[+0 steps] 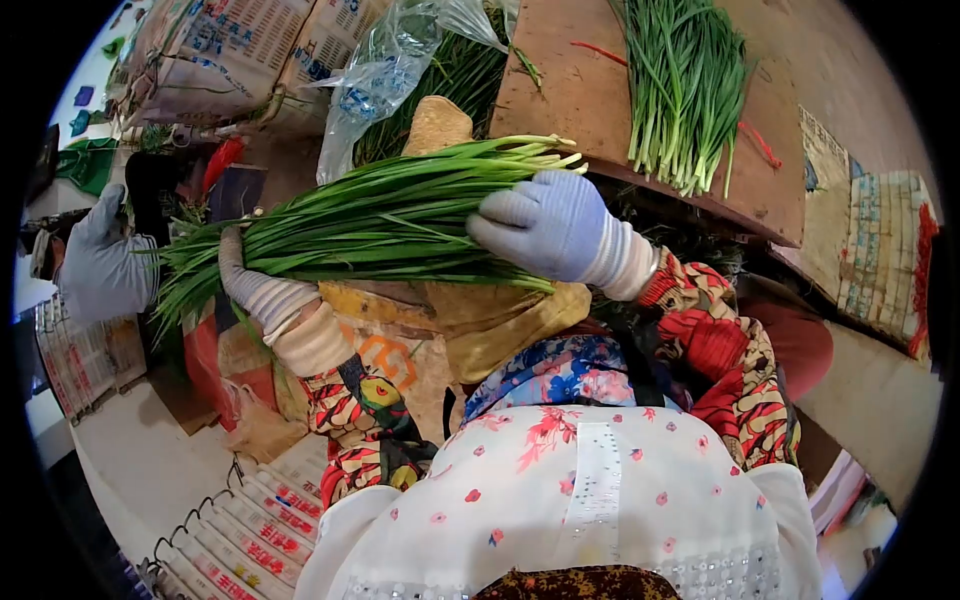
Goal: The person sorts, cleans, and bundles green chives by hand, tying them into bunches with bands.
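Note:
A long bundle of green garlic chives (370,220) lies crosswise in front of me, pale stem ends to the right, leaf tips to the left. My left hand (265,285), in a grey-striped knit glove, grips the leafy end, with some fingers hidden under the leaves. Over the stem half, my right hand (550,225) in a similar glove has its fingers closed against the chives; their tips are partly hidden. Beyond, a second heap of chives (685,100) rests on a brown board (560,100), stems toward me. Red ties (760,145) lie around that heap.
A clear plastic bag (385,85) with more greens stands behind the bundle. At far left is a co-worker's gloved hand (105,260). Printed sacks (220,50) are stacked at the back left, and a row of white printed strips (250,530) lies at lower left.

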Demonstrator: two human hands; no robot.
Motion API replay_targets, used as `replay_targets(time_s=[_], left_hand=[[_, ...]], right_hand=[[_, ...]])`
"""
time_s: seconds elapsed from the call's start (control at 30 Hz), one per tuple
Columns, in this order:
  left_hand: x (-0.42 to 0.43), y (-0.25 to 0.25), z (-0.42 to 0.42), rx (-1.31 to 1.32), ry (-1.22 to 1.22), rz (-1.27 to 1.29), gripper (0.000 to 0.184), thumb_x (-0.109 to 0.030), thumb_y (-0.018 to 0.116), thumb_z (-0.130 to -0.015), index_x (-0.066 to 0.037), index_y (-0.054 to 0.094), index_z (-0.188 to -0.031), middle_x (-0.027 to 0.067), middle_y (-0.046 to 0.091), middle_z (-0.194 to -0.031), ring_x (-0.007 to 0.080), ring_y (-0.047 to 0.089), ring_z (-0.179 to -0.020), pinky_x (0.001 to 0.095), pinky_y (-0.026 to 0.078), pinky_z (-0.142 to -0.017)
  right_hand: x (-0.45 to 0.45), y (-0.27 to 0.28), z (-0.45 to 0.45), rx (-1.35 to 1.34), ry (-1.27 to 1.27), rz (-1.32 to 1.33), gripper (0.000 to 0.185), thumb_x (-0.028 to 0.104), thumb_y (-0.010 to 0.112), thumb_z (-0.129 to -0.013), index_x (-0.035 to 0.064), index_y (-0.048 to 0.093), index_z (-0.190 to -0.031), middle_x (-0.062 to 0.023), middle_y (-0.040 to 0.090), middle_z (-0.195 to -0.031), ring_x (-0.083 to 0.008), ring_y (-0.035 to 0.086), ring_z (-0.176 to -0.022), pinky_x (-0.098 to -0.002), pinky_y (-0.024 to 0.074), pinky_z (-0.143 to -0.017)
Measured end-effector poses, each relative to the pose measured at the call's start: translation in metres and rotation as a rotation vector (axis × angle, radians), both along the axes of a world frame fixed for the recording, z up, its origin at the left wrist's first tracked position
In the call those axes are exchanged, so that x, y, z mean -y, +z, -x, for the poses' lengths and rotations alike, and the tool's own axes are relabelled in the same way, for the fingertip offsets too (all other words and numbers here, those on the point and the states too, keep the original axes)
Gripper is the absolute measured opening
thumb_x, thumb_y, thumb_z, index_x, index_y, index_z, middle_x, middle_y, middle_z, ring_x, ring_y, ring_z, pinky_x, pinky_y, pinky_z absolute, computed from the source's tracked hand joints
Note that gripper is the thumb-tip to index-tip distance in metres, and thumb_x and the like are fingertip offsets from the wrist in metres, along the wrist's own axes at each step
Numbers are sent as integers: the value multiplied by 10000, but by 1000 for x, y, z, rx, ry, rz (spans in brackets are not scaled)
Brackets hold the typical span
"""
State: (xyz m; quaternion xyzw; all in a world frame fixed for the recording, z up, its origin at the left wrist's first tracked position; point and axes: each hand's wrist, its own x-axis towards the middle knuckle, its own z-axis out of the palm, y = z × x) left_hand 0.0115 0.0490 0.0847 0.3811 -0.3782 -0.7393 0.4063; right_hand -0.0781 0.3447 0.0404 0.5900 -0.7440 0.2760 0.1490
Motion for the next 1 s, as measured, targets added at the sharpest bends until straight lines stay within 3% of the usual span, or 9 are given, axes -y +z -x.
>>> replay_targets(time_s=[0.27, 0.33, 0.6, 0.67, 0.73, 0.77, 0.83, 0.93, 1.0], left_hand=[[20, -14, 0, -14, -33, -84, 185, -212, 570, -856, -36, 601, -903, 132, 623, -942, 272, 599, -831, 434, 506, -786], [26, -16, -1, -233, -293, -185, 137, -185, 561, -859, -56, 602, -839, 116, 633, -879, 257, 602, -794, 416, 511, -768], [64, -41, 4, 79, -94, -115, 152, -198, 578, -858, -52, 618, -866, 119, 643, -905, 269, 614, -786, 416, 532, -741], [51, -30, 6, 124, -47, -102, 182, -217, 596, -849, -49, 629, -907, 129, 644, -942, 283, 620, -807, 429, 534, -752], [47, -26, 7, 209, -10, -159, 193, -219, 601, -841, -48, 633, -926, 127, 645, -951, 282, 623, -809, 433, 533, -751], [51, -31, 7, 205, -8, -162, 193, -219, 601, -841, -48, 633, -926, 127, 645, -951, 282, 623, -809, 433, 533, -751], [67, -47, -2, 110, -6, -75, 400, -305, 614, -830, -2, 596, -1091, 187, 621, -1086, 356, 604, -925, 527, 504, -812], [87, -59, -6, 61, -50, -33, 402, -297, 614, -829, 5, 597, -1094, 186, 619, -1097, 363, 609, -910, 522, 510, -801], [76, -54, -3, 52, -58, -53, 404, -300, 619, -828, 9, 604, -1087, 195, 620, -1090, 370, 615, -895, 525, 514, -793]], right_hand=[[-66, 5, -16, 324, 84, -125, 216, 116, 595, -709, 104, 576, -924, -71, 610, -866, -279, 600, -766, -377, 481, -661], [-79, 9, -23, 322, 109, -23, 246, 96, 611, -689, 85, 576, -932, -76, 608, -864, -286, 595, -777, -373, 478, -668], [-160, -14, -35, 426, -128, -72, 209, 120, 673, -715, 75, 587, -900, -94, 619, -871, -311, 600, -791, -388, 486, -679], [-200, -51, -38, 502, -278, -257, 197, 119, 654, -736, 86, 594, -920, -106, 624, -888, -337, 599, -822, -405, 481, -693], [-253, -113, -31, 651, -474, -876, 274, 151, 621, -785, 113, 595, -1055, -139, 613, -984, -356, 603, -900, -418, 490, -747], [-253, -112, -30, 646, -474, -878, 274, 151, 621, -785, 113, 595, -1055, -139, 613, -984, -356, 603, -900, -418, 490, -747], [-241, -103, -35, 649, -591, -1377, 468, 226, 635, -772, 130, 513, -1213, -158, 545, -1156, -353, 597, -934, -433, 491, -802], [-165, -67, -33, 447, -430, -545, 341, 268, 622, -794, 116, 568, -1095, -110, 622, -923, -325, 610, -810, -419, 495, -716], [-115, -34, -32, 384, -368, -236, 278, 252, 626, -795, 117, 586, -1035, -87, 619, -834, -309, 606, -738, -405, 475, -628]])
